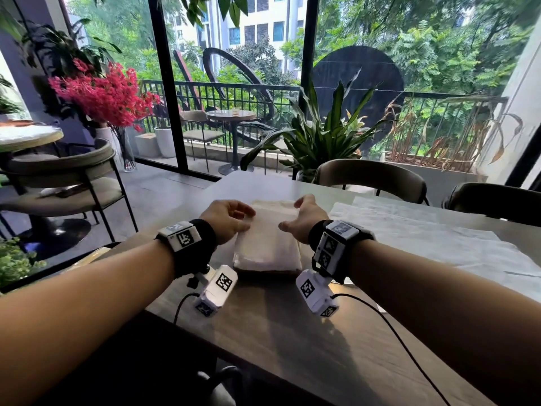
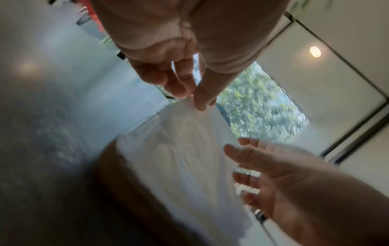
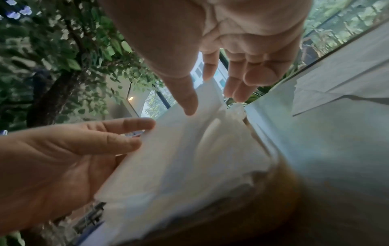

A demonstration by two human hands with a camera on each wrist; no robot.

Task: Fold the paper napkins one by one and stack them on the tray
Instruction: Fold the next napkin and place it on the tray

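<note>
The wooden table (image 1: 278,332) carries a tray (image 1: 265,273) and loose unfolded napkins (image 1: 439,238).

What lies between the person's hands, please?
Between left hand and right hand lies the stack of folded paper napkins on the brown tray, shown in the head view.

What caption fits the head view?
Left hand pinching the folded napkins stacked on the tray, right hand open alongside, unfolded napkins to the right.

One table (image 1: 292,332). On it, one tray (image 1: 263,273) bearing one stack (image 1: 268,244) of napkins. Loose sheets (image 1: 424,232) on its right side overlap, count unclear. Above it, two hands: left hand (image 1: 228,219), right hand (image 1: 306,219). Behind it, two chairs (image 1: 371,174) (image 1: 497,200); left of it, a third chair (image 1: 58,171).
</note>
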